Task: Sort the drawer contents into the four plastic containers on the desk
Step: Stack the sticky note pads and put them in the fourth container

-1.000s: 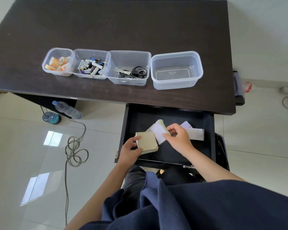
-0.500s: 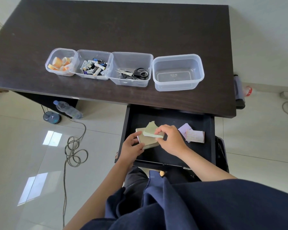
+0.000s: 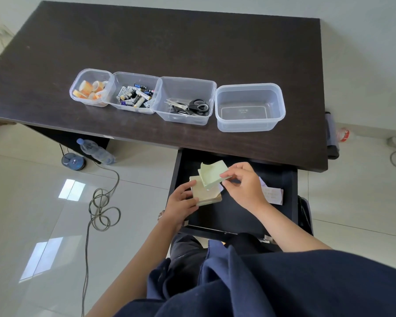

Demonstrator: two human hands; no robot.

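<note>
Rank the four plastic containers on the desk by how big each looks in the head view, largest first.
1. Empty container
2. Scissors container
3. Battery container
4. Tape-roll container, clearly the smallest

The scissors and battery containers look close in size, so their order is unsure.

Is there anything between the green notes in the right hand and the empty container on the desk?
Nothing visible. The right hand pinches the green notes above the open drawer; the empty container sits uncovered just beyond the desk edge.
</note>
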